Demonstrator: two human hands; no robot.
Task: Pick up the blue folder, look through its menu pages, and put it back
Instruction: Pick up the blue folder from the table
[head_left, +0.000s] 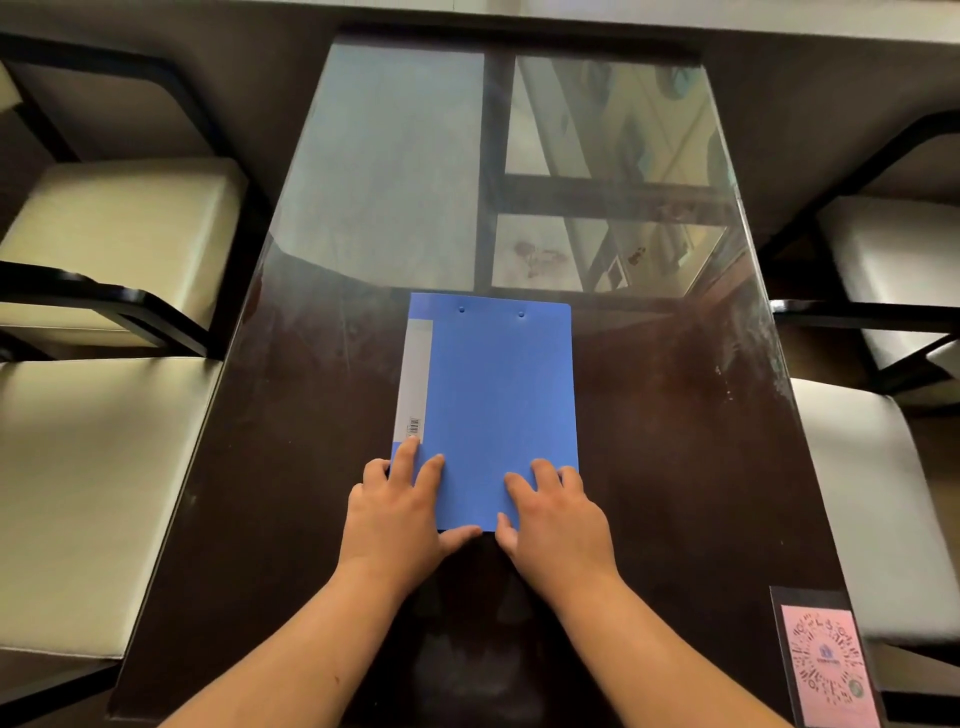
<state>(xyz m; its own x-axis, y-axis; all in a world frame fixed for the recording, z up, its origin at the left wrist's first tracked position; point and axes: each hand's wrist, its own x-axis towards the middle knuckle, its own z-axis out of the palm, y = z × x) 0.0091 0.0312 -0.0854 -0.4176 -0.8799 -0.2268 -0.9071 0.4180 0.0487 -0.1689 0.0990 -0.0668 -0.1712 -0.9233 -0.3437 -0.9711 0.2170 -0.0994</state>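
Your left hand (397, 512) and right hand (553, 519) lie flat, fingers spread, on the near end of the closed blue folder (493, 410) at lower centre, gripping nothing, probably steadying it on the table (675, 441). Its grey spine label (414, 384) carries an unreadable barcode. The pink QR card (826, 670), lower right, is illegible.

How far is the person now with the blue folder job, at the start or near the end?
From this one picture I cannot tell. The blue folder lies closed and flat on the table. In hand: the left hand and right hand both rest on its near end, fingers spread, not gripping. Either lifting and paging are left, or it was just put back.
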